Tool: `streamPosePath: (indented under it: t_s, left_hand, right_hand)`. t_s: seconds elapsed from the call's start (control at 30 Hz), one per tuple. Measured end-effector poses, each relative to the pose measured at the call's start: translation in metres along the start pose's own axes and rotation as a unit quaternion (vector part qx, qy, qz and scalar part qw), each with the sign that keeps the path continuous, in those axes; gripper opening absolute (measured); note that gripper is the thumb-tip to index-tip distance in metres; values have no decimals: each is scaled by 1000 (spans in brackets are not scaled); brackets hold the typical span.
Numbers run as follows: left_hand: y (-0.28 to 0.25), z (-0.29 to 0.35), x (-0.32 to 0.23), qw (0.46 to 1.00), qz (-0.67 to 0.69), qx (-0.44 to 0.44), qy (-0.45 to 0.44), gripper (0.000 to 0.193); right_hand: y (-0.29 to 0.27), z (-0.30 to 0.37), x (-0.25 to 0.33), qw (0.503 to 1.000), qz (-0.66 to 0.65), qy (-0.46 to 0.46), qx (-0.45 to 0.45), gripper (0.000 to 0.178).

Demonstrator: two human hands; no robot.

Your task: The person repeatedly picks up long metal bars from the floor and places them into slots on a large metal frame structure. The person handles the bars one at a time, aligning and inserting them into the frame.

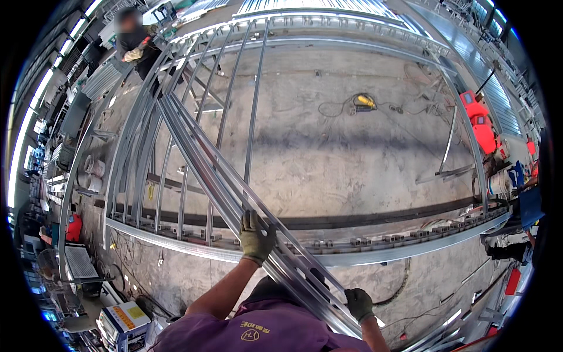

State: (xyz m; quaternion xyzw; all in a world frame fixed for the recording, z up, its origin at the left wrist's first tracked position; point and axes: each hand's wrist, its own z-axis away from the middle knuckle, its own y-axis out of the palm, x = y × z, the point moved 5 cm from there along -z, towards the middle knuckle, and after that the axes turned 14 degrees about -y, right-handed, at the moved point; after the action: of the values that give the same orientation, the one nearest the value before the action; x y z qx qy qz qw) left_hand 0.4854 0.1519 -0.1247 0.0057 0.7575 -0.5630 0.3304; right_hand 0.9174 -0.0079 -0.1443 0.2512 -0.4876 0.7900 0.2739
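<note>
A bundle of long silver metal channels [205,167] slants from the far left down to my body, at the lower middle. My left hand [257,239], in a grey-green work glove, lies on top of the bundle with its fingers stretched out. My right hand [359,304], gloved too, is closed at the right edge of the slotted channel [305,252], nearer to me; its fingertips are partly hidden. Under the bundle runs the near rail [381,256] of a large metal frame. Several channels [256,111] lie across that frame at the left.
Another person [136,44] stands at the far left, near the bundle's far end. A yellow-and-black tool [365,102] with a cable lies on the concrete floor. Red machines [482,126] stand at the right. A white-and-blue box [124,321] is at the lower left.
</note>
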Motion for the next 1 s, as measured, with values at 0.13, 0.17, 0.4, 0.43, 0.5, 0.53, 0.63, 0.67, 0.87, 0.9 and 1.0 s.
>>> streamPosePath:
  t_s: [0.13,0.17,0.4,0.43,0.5,0.53,0.63,0.67,0.87,0.9,1.0]
  left_hand:
    - [-8,4,-42,989,119,8,-90,65]
    - [23,7,-29,925,274,155,-213,50]
    - [65,15,-70,576,555,291,-525,16]
    - [60,10,-85,588,546,303,-515,15]
    - [61,-6,-106,604,541,312,-495,18]
    - [62,-19,-116,603,541,326,-486,18]
    - [62,-76,-158,623,547,371,-418,21]
    - [61,-97,-166,643,555,375,-373,24]
    - [47,-159,-177,916,345,202,-32,53]
    - [37,-161,-166,964,219,139,49,55]
    - [22,-148,-115,980,-34,101,169,55]
  right_hand:
    - [-51,-3,38,995,88,-15,-45,39]
    - [-53,0,45,996,85,-7,-28,39]
    - [-60,39,48,994,102,4,42,47]
    - [-65,48,48,996,76,27,36,43]
    - [-60,63,23,994,80,41,55,55]
    - [-51,71,6,993,82,45,66,61]
    - [-40,58,27,997,40,69,18,47]
    - [-40,37,53,994,71,82,25,38]
    - [-27,-99,131,986,-161,-16,-47,31]
    - [-27,-124,139,979,-204,6,-23,30]
    - [-20,-194,142,981,-183,-52,-32,25]
